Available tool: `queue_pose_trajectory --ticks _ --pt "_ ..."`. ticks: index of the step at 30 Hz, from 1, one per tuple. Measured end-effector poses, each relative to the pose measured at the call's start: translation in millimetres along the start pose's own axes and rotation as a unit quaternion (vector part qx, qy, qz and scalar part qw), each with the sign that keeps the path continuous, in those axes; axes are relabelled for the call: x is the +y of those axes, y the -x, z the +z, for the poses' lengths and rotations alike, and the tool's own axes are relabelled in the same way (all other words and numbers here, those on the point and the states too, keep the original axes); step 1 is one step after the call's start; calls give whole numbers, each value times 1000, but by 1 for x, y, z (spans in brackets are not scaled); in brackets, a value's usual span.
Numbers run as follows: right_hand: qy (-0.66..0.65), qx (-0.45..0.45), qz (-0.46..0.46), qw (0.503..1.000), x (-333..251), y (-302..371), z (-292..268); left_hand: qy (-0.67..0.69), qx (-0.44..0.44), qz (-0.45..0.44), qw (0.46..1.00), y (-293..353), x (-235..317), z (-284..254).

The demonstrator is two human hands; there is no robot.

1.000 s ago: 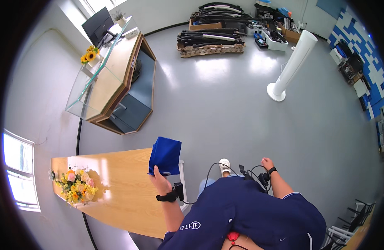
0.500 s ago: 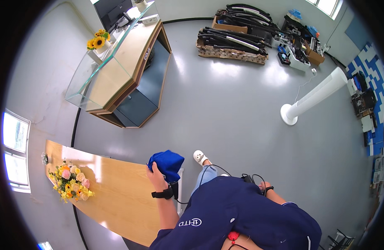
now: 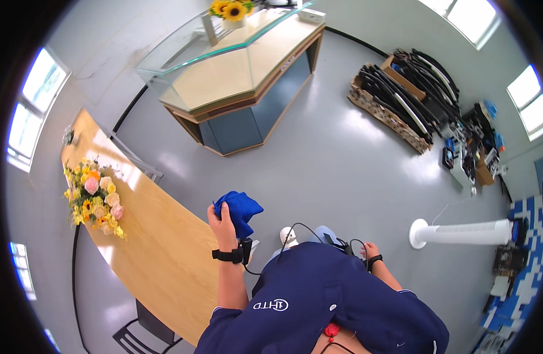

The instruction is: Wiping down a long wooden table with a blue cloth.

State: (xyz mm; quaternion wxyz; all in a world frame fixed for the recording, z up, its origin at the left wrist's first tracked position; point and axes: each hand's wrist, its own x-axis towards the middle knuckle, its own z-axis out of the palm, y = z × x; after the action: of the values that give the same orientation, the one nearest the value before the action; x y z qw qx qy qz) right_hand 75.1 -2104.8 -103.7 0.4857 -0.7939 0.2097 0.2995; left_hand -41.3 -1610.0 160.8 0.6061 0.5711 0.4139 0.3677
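Note:
A bunched royal-blue cloth (image 3: 240, 211) hangs from my left hand (image 3: 223, 219), whose fingers are closed round its near left side. How it is folded cannot be made out. Hand and cloth are raised by the front edge of a long light-wood table (image 3: 159, 242). A black band with a small dark box (image 3: 246, 250) is strapped round that wrist, and a cable runs from it. Low at my right side, my right hand (image 3: 369, 251) hangs with its fingers loosely apart and nothing visible in them; a black band circles that wrist too.
Artificial flowers (image 3: 97, 200) stand on the table, with a dark chair (image 3: 147, 330) behind. A glass-topped counter (image 3: 224, 82) is ahead. At right are a white tower fan (image 3: 460, 232) with a trailing cord and a box of black tubes (image 3: 395, 100).
My view has turned left, so the counter, the tubes and the fan sit further right and the table stands steeper. The blue cloth stays in my left hand.

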Motion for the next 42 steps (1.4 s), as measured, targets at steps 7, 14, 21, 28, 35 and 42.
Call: queue_pose_trajectory --ticks 7,14,21,28,35,42 --pt "129 -70 -15 989 -112 -70 33 59 142 -50 987 -13 -14 -46" --pt "269 -156 -166 936 -269 -162 125 5 274 -37 961 -43 -17 -42" --pt "262 -199 -329 885 -435 -255 198 -27 216 -50 975 -123 12 14" --pt "351 -249 -449 783 -588 -156 291 23 191 -10 981 -146 31 45" --pt "355 -442 -543 620 -683 -65 408 -6 226 -35 974 -176 49 36" --pt "390 -637 -452 487 -694 58 500 -153 140 21 978 -256 71 8"
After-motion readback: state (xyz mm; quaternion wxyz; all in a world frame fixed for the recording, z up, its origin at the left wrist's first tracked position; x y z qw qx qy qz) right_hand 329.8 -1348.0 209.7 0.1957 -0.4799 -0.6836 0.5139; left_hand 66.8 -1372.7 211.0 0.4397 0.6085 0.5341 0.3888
